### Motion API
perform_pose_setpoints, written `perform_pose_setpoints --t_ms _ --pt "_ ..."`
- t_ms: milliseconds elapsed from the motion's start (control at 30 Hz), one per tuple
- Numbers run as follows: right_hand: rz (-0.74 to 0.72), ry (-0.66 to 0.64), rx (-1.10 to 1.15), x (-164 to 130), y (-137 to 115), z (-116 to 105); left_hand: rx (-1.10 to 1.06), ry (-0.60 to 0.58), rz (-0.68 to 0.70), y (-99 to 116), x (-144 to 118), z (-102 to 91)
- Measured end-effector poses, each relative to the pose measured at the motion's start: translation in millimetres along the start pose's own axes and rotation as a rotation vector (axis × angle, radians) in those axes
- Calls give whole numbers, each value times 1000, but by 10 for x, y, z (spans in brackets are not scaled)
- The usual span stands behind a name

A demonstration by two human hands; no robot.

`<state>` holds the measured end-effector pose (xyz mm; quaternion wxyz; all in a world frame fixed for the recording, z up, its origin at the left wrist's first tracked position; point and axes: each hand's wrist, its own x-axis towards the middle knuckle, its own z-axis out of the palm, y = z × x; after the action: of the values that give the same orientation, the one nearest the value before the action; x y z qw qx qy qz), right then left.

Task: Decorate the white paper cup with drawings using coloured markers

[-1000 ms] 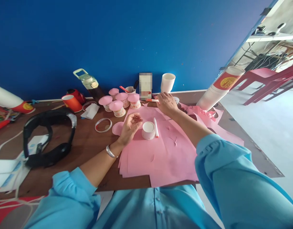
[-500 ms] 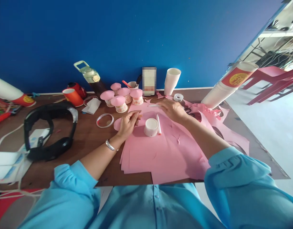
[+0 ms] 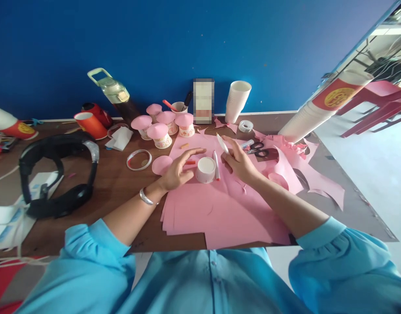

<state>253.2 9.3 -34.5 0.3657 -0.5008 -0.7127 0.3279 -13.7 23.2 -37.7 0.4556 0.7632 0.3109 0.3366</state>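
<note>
Over in the head view, the left hand (image 3: 177, 173) arches with fingers spread beside the small white cup (image 3: 206, 171) on the pink sheets (image 3: 187, 213), while the right hand (image 3: 238, 163) pinches a white pen (image 3: 222, 143)! That cup looks light, thin-walled and easily dented, best cradled gently round its sides. A loose marker (image 3: 216, 165) crowds its right flank, with pink-topped cups (image 3: 162, 139) behind and scissors (image 3: 254, 151) off to the right on the desk (image 3: 112, 179).
</note>
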Motion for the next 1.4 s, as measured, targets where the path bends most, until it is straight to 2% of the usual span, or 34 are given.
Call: perform_pose_setpoints --t_ms 67,133,233,333,400,500,600,667,733,900,1033,1400 --pt "58 48 158 -62 -39 33 -87 -63 11 70 -20 23" --pt "40 86 256 -106 -70 54 -69 -91 -20 119 -8 68" --pt "-25 88 339 -142 -97 63 -22 -41 -92 133 29 133" --pt "-145 105 402 -180 -145 43 -227 89 -116 100 38 160" --pt "-248 138 335 -232 -208 19 -414 150 -152 86 27 167" --pt "-361 227 82 -355 -335 -20 -620 152 -243 107 12 188" --pt "-529 172 -130 -475 -449 -42 -705 158 -308 160 19 217" --pt "-703 129 -202 -528 -502 -37 -721 154 -312 188 32 227" --pt "-816 139 -255 -562 -542 -20 -740 158 -340 197 42 227" --pt "-832 97 -218 -609 -612 29 -712 125 -360 182 42 211" --pt "-795 134 -217 -622 -636 47 -726 104 -352 197 42 215" --pt "-854 183 -341 -594 -613 70 -851 47 -292 164 33 247"
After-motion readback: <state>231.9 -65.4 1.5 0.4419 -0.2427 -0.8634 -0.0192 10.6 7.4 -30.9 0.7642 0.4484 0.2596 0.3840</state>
